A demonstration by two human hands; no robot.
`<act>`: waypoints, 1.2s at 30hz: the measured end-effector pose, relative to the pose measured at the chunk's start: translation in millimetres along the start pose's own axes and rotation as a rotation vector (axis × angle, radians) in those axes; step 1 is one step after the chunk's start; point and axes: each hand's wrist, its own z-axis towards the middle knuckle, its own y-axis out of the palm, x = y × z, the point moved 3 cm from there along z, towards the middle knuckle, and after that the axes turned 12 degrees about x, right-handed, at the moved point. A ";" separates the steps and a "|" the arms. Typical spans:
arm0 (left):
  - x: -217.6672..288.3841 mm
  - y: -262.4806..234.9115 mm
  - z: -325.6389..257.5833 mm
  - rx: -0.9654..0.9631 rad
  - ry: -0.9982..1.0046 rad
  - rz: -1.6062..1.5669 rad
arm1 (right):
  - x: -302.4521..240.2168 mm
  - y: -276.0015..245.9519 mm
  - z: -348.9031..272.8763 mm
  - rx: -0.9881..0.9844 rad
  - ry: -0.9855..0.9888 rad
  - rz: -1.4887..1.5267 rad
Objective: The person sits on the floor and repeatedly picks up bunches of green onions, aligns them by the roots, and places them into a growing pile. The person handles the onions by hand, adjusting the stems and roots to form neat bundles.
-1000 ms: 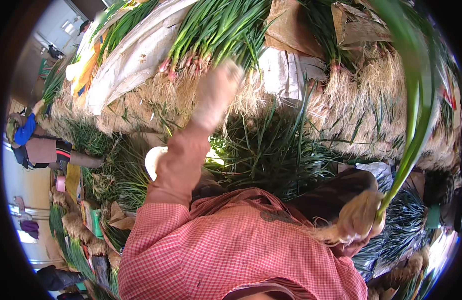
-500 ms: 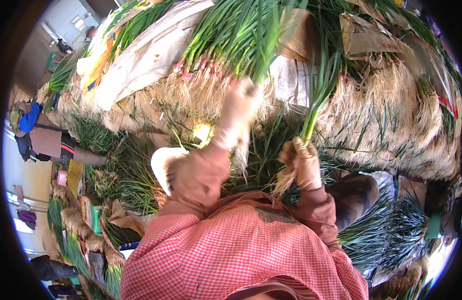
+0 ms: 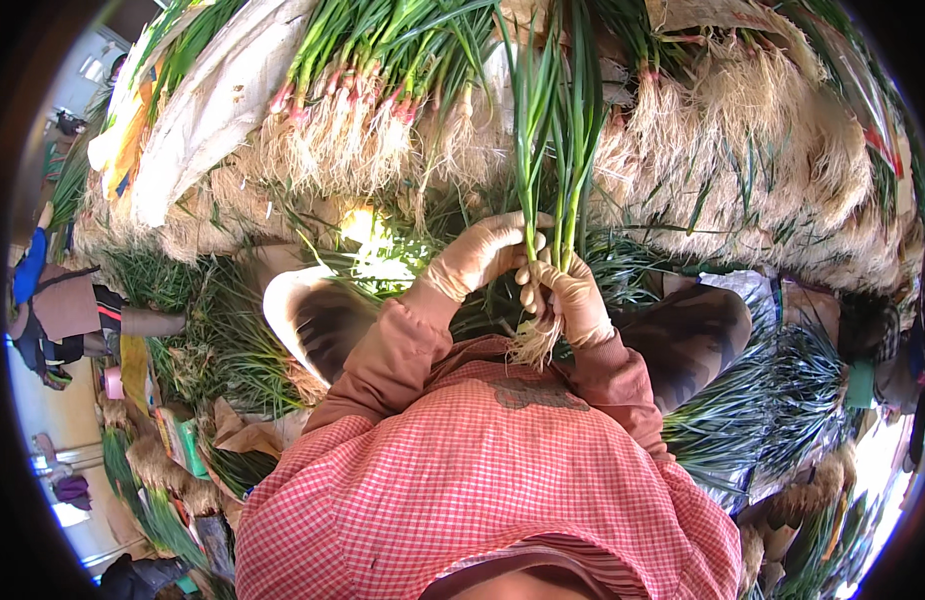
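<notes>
Both hands wear pale thin gloves and meet in front of my chest. My right hand (image 3: 574,300) is closed round the lower stems of a small bunch of green onions (image 3: 574,140), whose pale roots hang below the fingers. Against it on the left, my left hand (image 3: 485,257) has its fingers curled at the stem of another green onion (image 3: 528,150), which joins the bunch. The leaves point up and away from me. Just beyond lies a heap of green onions (image 3: 382,45) with reddish bulbs and long roots facing me.
A long white sack (image 3: 227,90) lies across the heap at left. Cut green leaves (image 3: 222,330) cover the floor around my knees. More green onions (image 3: 782,400) lie on plastic sheeting at right. Another person (image 3: 67,300) is at the far left.
My left hand has come back from the heap to my right hand, bringing green onion with it. The right hand has shifted slightly left, and the view has moved a little.
</notes>
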 end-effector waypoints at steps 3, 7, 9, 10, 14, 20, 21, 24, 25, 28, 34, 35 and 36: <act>-9.2 -6.2 7.1 0.109 0.076 0.006 | -1.5 3.9 -5.6 -0.029 0.063 -0.006; -31.6 -23.3 21.1 0.422 0.036 -0.034 | 5.0 18.5 -9.4 0.046 0.055 -0.089; -33.1 -23.0 16.9 0.432 -0.178 -0.088 | 3.7 29.0 -17.5 0.061 0.086 -0.061; -20.1 -22.9 12.0 0.376 -0.136 0.237 | -2.8 32.9 -23.5 0.053 0.061 -0.078; 82.1 -7.7 -33.1 0.341 0.402 1.856 | -60.9 38.5 -45.1 -0.005 -0.213 -0.043; 284.8 -37.0 -75.3 1.589 0.763 1.753 | -96.0 39.7 -42.4 -0.192 -0.273 0.113; 301.0 -41.3 -70.8 1.510 0.635 1.857 | -94.6 36.3 -36.6 -0.203 -0.197 0.086; 309.6 -32.4 -68.8 1.389 0.675 2.004 | -82.6 21.2 -18.2 -0.091 -0.061 -0.032; 301.0 -21.9 -71.7 1.406 0.812 1.991 | -77.1 17.3 -14.5 -0.062 -0.055 -0.033; 248.6 10.5 -80.1 1.044 0.969 1.123 | -57.1 12.5 -7.0 0.127 -0.064 0.005; 69.6 39.6 -33.3 0.778 0.617 0.975 | -24.8 47.3 11.4 0.111 -0.190 -0.130; 54.4 33.8 -34.0 0.787 0.768 1.207 | -22.6 47.7 11.1 0.127 -0.165 -0.164; 39.0 28.8 -28.3 0.732 0.804 1.434 | -18.9 49.3 10.3 0.089 -0.133 -0.165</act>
